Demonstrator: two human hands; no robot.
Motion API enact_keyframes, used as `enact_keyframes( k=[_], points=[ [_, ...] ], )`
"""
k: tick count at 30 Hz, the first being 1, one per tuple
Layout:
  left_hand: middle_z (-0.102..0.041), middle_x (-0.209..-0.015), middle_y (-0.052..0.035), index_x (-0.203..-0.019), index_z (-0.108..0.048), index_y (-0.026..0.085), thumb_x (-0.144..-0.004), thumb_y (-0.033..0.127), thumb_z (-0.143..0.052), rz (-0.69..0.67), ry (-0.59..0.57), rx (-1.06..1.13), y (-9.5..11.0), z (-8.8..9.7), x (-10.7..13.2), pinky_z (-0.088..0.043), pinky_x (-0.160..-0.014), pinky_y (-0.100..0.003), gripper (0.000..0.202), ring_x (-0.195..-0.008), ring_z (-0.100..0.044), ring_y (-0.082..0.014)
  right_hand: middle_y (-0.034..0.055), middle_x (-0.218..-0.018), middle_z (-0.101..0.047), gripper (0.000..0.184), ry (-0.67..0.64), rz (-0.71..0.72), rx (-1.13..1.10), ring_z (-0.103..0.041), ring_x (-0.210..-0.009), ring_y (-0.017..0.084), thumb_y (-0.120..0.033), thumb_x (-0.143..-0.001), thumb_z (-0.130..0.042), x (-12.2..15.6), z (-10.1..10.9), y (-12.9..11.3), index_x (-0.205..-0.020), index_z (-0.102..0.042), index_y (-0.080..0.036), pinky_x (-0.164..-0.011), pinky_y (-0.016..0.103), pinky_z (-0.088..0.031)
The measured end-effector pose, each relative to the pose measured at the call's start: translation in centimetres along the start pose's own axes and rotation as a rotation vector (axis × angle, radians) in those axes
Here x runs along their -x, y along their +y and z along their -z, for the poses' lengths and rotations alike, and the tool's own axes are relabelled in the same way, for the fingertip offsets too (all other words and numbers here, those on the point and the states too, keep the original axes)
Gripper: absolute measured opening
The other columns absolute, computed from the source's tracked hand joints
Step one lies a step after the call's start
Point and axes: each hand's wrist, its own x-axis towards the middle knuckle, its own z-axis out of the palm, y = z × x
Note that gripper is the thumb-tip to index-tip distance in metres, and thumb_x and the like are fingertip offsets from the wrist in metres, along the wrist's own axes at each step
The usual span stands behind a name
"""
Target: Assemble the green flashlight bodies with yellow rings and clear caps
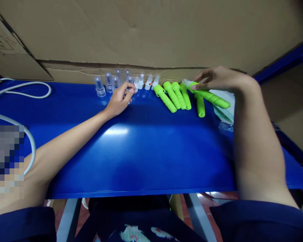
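Observation:
My right hand (212, 79) grips a bright green, spirally ridged tube (213, 98) with a white collar and clear tip, held aslant above the table. My left hand (120, 97) rests at the back of the table with its fingers curled in. Its fingertips are beside a small white-based piece with a clear top (136, 82); what lies between them, if anything, is hidden. Similar white-based pieces (148, 82) stand to the right. Several clear domed caps (100, 86) stand behind and left of that hand. More green tubes (165, 98) lie side by side between my hands.
The blue table (141, 148) backs onto a tall cardboard sheet (151, 33). A clear plastic bag (224, 112) lies under the right forearm. A white cable (37, 96) loops over the left side. A blue frame bar (284, 62) rises at right.

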Motion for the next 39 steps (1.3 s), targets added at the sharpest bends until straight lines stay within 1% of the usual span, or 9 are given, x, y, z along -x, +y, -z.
enact_keyframes(
  k=[5, 10, 14, 19, 24, 28, 34, 37, 39],
  points=[
    [-0.074, -0.100, -0.0046, -0.105, -0.062, 0.020, -0.101, 0.034, -0.053, 0.001, -0.006, 0.010, 0.0, -0.1, 0.0, -0.053, -0.069, -0.026, 0.016, -0.068, -0.062, -0.0092, 0.0190, -0.114, -0.077, 0.036, 0.010, -0.094, 0.026, -0.058, -0.070, 0.008, -0.027, -0.098, -0.073, -0.1, -0.2, 0.6, -0.125, -0.072, -0.004, -0.071, 0.027, -0.049],
    [-0.074, -0.097, -0.0043, -0.103, -0.061, 0.019, -0.099, 0.028, -0.055, 0.004, -0.019, 0.002, 0.2, -0.1, 0.0, -0.052, -0.065, -0.024, 0.012, -0.066, -0.061, -0.0087, 0.0222, -0.119, -0.074, 0.037, -0.029, -0.179, 0.007, -0.059, -0.072, 0.008, -0.027, -0.102, -0.067, -0.8, -0.6, 1.2, -0.126, -0.071, 0.001, -0.070, 0.025, -0.051],
    [-0.074, -0.097, -0.0048, -0.103, -0.062, 0.019, -0.100, 0.026, -0.053, 0.000, -0.035, -0.013, 0.2, 0.0, 0.0, -0.052, -0.066, -0.025, 0.011, -0.067, -0.062, -0.0095, 0.0240, -0.123, -0.072, 0.039, -0.088, -0.133, -0.009, -0.057, -0.075, 0.009, -0.024, -0.103, -0.064, -1.9, -1.4, 2.2, -0.128, -0.069, 0.005, -0.069, 0.023, -0.051],
    [-0.075, -0.096, -0.0038, -0.102, -0.062, 0.019, -0.101, 0.026, -0.053, -0.001, -0.055, -0.025, 0.1, 0.0, 0.0, -0.052, -0.067, -0.025, 0.011, -0.066, -0.062, -0.0098, 0.0233, -0.112, -0.073, 0.036, -0.051, -0.108, -0.007, -0.059, -0.070, 0.011, -0.025, -0.100, -0.068, -2.7, -2.4, 2.2, -0.121, -0.071, 0.004, -0.066, 0.025, -0.053],
    [-0.074, -0.094, -0.0027, -0.101, -0.062, 0.020, -0.101, 0.023, -0.052, -0.017, -0.066, -0.019, 0.0, -0.1, 0.0, -0.051, -0.065, -0.024, 0.010, -0.065, -0.062, -0.0095, 0.0213, -0.104, -0.075, 0.038, -0.038, -0.101, 0.117, -0.060, -0.064, 0.012, -0.029, -0.098, -0.071, -3.3, -3.1, 1.9, -0.121, -0.070, 0.002, -0.064, 0.027, -0.050],
    [-0.074, -0.092, -0.0027, -0.100, -0.062, 0.019, -0.101, 0.020, -0.051, -0.016, -0.078, -0.022, 0.1, -0.1, 0.0, -0.051, -0.064, -0.024, 0.012, -0.063, -0.062, -0.0092, 0.0238, -0.108, -0.076, 0.040, -0.040, -0.089, 0.130, -0.059, -0.064, 0.012, -0.033, -0.099, -0.069, -3.7, -3.3, 2.1, -0.119, -0.073, 0.002, -0.066, 0.028, -0.048],
    [-0.073, -0.090, -0.0025, -0.097, -0.063, 0.019, -0.099, 0.020, -0.051, -0.025, -0.088, -0.018, 0.4, -0.1, 0.0, -0.052, -0.065, -0.024, 0.012, -0.062, -0.061, -0.0090, 0.0271, -0.114, -0.075, 0.039, -0.063, -0.093, 0.127, -0.056, -0.064, 0.012, -0.027, -0.099, -0.069, -3.5, -3.2, 1.9, -0.124, -0.071, 0.002, -0.070, 0.029, -0.046],
    [-0.073, -0.089, -0.0025, -0.097, -0.063, 0.019, -0.099, 0.021, -0.051, -0.020, -0.095, -0.022, 0.4, -0.1, 0.0, -0.052, -0.065, -0.024, 0.013, -0.062, -0.061, -0.0089, 0.0285, -0.115, -0.074, 0.039, -0.062, -0.078, 0.137, -0.058, -0.070, 0.013, -0.024, -0.100, -0.065, -3.3, -3.2, 1.8, -0.126, -0.071, 0.004, -0.072, 0.030, -0.045],
    [-0.073, -0.089, -0.0027, -0.098, -0.063, 0.018, -0.099, 0.020, -0.051, -0.021, -0.101, -0.020, 0.4, -0.1, 0.0, -0.052, -0.065, -0.024, 0.013, -0.062, -0.061, -0.0089, 0.0279, -0.117, -0.074, 0.038, 0.006, -0.064, 0.168, -0.063, -0.081, 0.017, -0.026, -0.100, -0.065, -3.1, -3.2, 1.7, -0.124, -0.073, 0.002, -0.076, 0.031, -0.044]
  ],
)
